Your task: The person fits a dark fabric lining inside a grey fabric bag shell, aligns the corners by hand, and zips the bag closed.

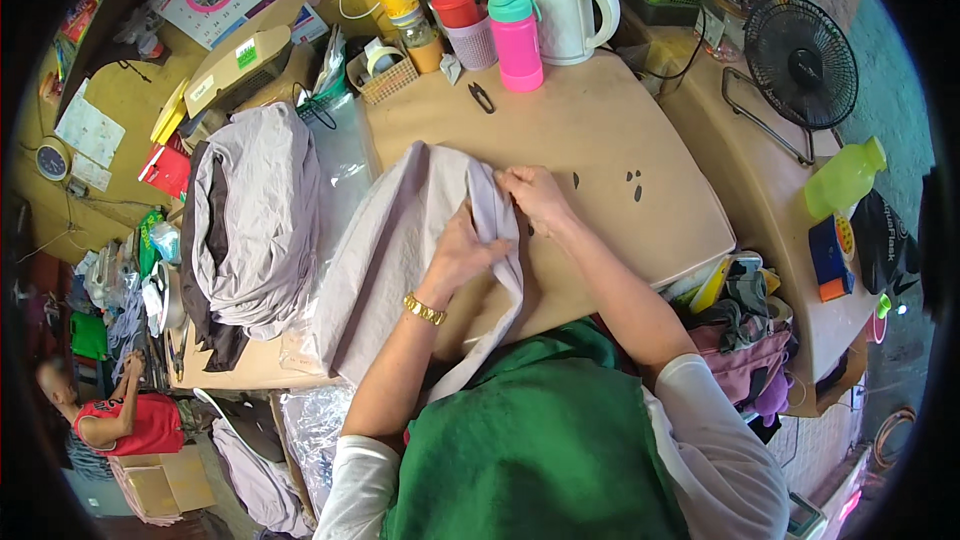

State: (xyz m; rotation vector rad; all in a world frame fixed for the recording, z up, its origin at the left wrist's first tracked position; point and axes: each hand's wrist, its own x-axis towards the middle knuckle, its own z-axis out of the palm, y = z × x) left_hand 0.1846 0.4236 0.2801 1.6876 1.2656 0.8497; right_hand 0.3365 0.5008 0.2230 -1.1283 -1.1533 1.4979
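A pale grey-lilac piece of cloth [385, 240], perhaps a garment, lies in folds on the tan table [600, 100] in front of me and hangs over its near edge. My right hand [537, 198] pinches the cloth's upper right edge. Just left of and below it, my left hand [463, 252] grips the same cloth, its fingers partly hidden in a fold. A gold watch [425, 309] is on my left wrist. Small black pieces [637, 187] lie on the table right of my hands. Farther back rest small black thread snips [481, 98].
A pile of similar cloth [265, 225] stands to the left. A pink bottle [515, 40], a white kettle [560, 8] and a small basket [388, 78] line the back. At right are a black fan [803, 62] and a yellow-green bottle [843, 178]. A person in red [135, 423] sits far left.
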